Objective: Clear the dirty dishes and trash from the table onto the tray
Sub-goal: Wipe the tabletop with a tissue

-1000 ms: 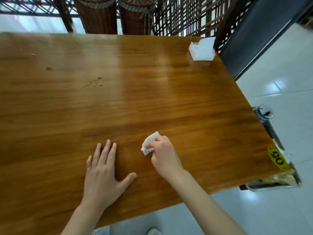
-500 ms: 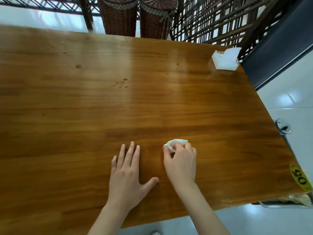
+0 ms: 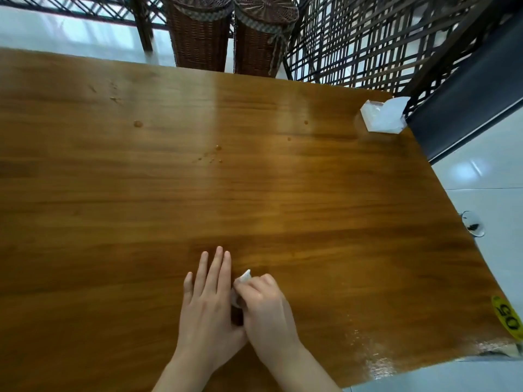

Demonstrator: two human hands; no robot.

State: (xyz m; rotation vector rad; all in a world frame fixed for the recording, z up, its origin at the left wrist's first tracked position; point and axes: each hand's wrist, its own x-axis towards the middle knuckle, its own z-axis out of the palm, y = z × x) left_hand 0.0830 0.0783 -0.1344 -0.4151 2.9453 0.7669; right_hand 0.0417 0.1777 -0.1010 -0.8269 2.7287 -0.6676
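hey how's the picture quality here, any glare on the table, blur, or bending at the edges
Head view: broad pale glare bands run down the wooden table from the far edge, with speckled shine at its near right corner; the table's right edge bows, a wide-angle effect; the far left edge looks soft and smeared; the right hand and its white tissue are slightly blurred, the left hand a bit sharper.

Count on and around the desk (image 3: pixel 283 193)

Two hands (image 3: pixel 208 304), one crumpled tissue (image 3: pixel 244 277), one tissue pack (image 3: pixel 382 116), two wicker baskets (image 3: pixel 198 38), one yellow sticker (image 3: pixel 509 316).
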